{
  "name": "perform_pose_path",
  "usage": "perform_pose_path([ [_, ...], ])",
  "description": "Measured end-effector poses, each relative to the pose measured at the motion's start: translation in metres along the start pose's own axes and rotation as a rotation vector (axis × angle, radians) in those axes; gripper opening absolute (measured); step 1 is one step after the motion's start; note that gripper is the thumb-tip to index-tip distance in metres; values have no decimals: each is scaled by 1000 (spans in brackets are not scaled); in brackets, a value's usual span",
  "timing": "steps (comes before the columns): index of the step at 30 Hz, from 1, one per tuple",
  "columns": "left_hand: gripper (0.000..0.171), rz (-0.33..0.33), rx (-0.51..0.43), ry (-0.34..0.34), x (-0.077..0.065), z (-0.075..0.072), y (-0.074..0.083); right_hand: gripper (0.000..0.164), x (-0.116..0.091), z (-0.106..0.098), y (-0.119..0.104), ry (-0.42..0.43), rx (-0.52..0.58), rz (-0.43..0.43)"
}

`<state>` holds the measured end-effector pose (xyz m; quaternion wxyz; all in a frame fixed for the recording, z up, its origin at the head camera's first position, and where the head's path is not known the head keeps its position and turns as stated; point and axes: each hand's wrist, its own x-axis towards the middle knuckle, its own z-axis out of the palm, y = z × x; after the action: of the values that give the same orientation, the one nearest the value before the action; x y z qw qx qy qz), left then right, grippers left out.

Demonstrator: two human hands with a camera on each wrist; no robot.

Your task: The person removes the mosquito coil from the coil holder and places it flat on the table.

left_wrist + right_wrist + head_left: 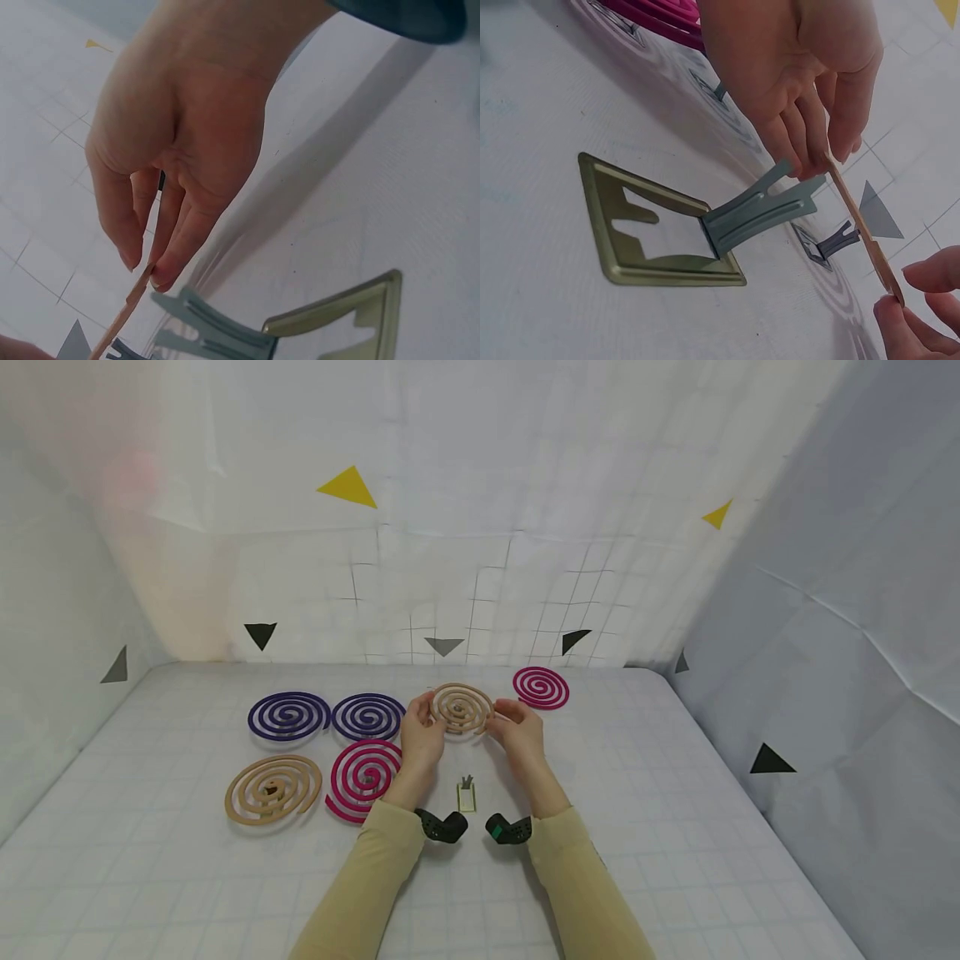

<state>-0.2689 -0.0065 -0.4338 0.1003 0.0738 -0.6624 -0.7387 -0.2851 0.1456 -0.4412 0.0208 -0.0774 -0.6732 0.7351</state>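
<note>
Both hands hold opposite edges of a tan mosquito coil [462, 732] above the table. My left hand [422, 739] pinches its left edge between thumb and fingers; my right hand [521, 739] pinches the right edge. Edge-on in the right wrist view, the coil [855, 211] has a small metal stand [845, 238] under its middle; whether its prong is through the coil I cannot tell. The right hand [180, 112] fills much of the left wrist view, and the left hand [795, 82] much of the right one. A loose metal stand [467, 797] lies nearer, between the forearms.
Two dark blue coils [288, 717] sit side by side at the left, with another tan coil [238, 789] in front. A magenta coil [352, 806] is partly behind the left hand. Another magenta coil [542, 687] stands back right. White sheeted walls surround the table.
</note>
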Motion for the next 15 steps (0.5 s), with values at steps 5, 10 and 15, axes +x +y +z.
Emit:
perform_pose_path([
  [5, 56, 0, -15, 6, 0, 0, 1, 49, 0, 0, -1, 7, -15, -14],
  [10, 53, 4, -30, 13, 0, 1, 0, 47, 1, -1, -1, 9, -40, -35],
  [15, 52, 11, -36, 8, -2, 1, 1, 47, 2, -2, -2, 22, -33, -40],
])
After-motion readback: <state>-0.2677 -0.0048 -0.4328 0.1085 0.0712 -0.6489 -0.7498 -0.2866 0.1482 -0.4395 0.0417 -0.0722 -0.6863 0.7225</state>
